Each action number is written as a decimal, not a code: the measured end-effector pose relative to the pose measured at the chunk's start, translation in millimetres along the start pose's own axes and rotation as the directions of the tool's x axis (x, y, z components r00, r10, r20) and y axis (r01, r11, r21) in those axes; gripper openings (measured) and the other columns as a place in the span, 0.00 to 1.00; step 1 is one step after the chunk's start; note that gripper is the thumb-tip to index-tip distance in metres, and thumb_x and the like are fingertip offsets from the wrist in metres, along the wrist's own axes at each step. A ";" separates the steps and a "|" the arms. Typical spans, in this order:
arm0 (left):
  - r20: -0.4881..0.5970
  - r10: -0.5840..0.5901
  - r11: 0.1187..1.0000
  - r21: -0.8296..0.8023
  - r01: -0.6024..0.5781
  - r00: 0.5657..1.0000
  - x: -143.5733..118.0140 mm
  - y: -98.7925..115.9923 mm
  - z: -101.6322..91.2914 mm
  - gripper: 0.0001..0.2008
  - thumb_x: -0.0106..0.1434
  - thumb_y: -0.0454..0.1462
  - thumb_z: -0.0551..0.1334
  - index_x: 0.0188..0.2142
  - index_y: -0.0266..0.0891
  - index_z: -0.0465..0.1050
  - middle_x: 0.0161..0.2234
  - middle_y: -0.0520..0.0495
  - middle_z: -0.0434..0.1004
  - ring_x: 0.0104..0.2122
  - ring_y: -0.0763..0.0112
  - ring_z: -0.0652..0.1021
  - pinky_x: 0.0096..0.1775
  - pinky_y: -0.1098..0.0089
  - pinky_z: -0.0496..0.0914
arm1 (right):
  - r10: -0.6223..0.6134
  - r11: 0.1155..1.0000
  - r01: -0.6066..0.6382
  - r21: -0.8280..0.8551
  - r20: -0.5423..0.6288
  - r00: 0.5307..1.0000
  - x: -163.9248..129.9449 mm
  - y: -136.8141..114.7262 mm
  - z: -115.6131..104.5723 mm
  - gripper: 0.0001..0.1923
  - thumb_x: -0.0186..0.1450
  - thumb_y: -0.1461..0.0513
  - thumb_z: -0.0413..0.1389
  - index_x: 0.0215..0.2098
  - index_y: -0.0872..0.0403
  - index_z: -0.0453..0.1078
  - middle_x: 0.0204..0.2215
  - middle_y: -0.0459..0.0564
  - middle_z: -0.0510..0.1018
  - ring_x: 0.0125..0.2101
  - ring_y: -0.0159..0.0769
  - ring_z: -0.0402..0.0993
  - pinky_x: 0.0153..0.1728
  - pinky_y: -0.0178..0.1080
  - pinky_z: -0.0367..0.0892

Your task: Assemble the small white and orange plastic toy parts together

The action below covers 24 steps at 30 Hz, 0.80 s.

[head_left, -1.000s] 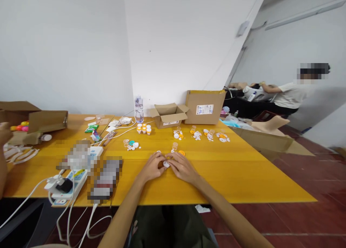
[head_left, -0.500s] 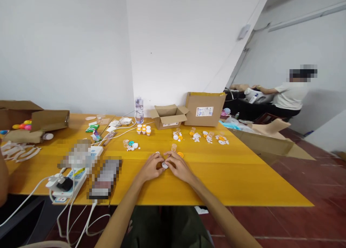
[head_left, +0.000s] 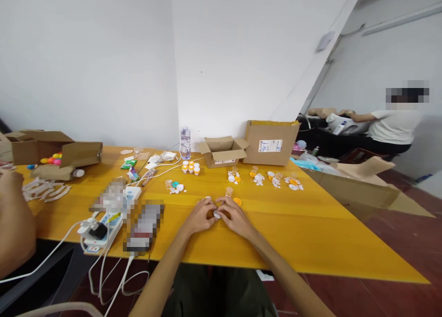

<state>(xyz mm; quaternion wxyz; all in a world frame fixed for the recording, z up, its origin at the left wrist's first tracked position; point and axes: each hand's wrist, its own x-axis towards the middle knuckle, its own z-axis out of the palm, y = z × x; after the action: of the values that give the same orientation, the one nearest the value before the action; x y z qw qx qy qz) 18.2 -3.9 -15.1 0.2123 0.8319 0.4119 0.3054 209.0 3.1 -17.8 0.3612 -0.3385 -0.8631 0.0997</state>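
- Small white piece: held between the fingertips of both hands, low above or on the near-middle part of the yellow table; contact with the tabletop cannot be told.
- Left hand: thumb and fingers are curled narrowly, the piece being gripped from the left.
- Right hand: fingertips are drawn close together, the piece being gripped from the right; its exact form is partly hidden.
- Just beyond the right hand, an orange ring and a clear cup are seen, set apart from each other.
- Farther left, a teal ring is surrounded by loose white parts.
- Behind these, white-and-orange capped pieces are grouped upright.
- At the wall, an open carton is placed beside a larger labelled box.
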 end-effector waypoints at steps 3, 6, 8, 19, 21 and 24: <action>0.000 0.002 1.000 0.000 -0.002 1.000 -0.1 1.4 -0.7 0.08 0.58 0.33 0.63 0.38 0.43 0.74 0.41 0.46 0.74 0.44 0.61 0.73 0.50 0.61 0.67 | 0.000 1.000 0.000 0.005 0.006 1.000 -0.6 0.3 0.7 0.08 0.68 0.64 0.53 0.33 0.49 0.73 0.46 0.52 0.76 0.46 0.40 0.74 0.46 0.44 0.71; 0.006 -0.001 1.000 0.011 0.001 1.000 0.2 2.5 -1.2 0.07 0.58 0.33 0.63 0.38 0.43 0.74 0.41 0.46 0.74 0.44 0.61 0.73 0.50 0.60 0.67 | -0.001 1.000 0.001 0.015 0.011 1.000 -0.5 -0.4 0.1 0.08 0.68 0.63 0.52 0.33 0.49 0.73 0.46 0.52 0.76 0.46 0.40 0.74 0.46 0.44 0.71; 0.011 -0.002 1.000 0.013 0.002 1.000 0.4 2.8 -1.2 0.07 0.58 0.33 0.62 0.38 0.42 0.74 0.41 0.46 0.74 0.44 0.61 0.73 0.50 0.60 0.67 | -0.002 1.000 0.002 0.012 0.015 1.000 -0.3 -0.8 -0.4 0.08 0.68 0.63 0.52 0.33 0.49 0.72 0.46 0.52 0.76 0.46 0.39 0.74 0.47 0.44 0.71; 0.002 -0.005 1.000 0.024 0.005 1.000 0.9 5.1 -1.4 0.06 0.58 0.33 0.62 0.37 0.42 0.73 0.40 0.45 0.74 0.44 0.61 0.73 0.50 0.60 0.67 | 0.016 1.000 -0.016 0.003 -0.007 1.000 -0.4 -0.3 -0.8 0.06 0.67 0.63 0.54 0.33 0.49 0.72 0.44 0.52 0.76 0.46 0.40 0.75 0.46 0.44 0.72; 0.001 -0.004 1.000 0.026 0.004 1.000 0.6 5.2 -1.4 0.06 0.59 0.34 0.62 0.37 0.43 0.73 0.40 0.46 0.74 0.43 0.60 0.73 0.50 0.60 0.67 | 0.028 1.000 -0.027 0.014 -0.021 0.999 -0.6 0.0 -0.9 0.06 0.67 0.63 0.54 0.33 0.49 0.72 0.44 0.52 0.76 0.46 0.40 0.75 0.47 0.44 0.72; 0.001 -0.003 1.000 0.027 0.002 1.000 0.1 4.6 -0.9 0.06 0.59 0.34 0.62 0.37 0.43 0.73 0.40 0.46 0.74 0.43 0.60 0.73 0.49 0.60 0.67 | 0.036 0.999 -0.035 0.026 -0.025 0.999 -0.4 -0.5 -1.6 0.07 0.67 0.63 0.54 0.33 0.49 0.72 0.44 0.52 0.76 0.46 0.40 0.75 0.46 0.44 0.72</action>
<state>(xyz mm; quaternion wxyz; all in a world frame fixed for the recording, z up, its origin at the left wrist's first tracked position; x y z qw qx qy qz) 20.2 -6.3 -11.6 0.2017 0.8343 0.4168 0.2993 210.1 2.3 -16.6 0.3746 -0.3505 -0.8510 0.1126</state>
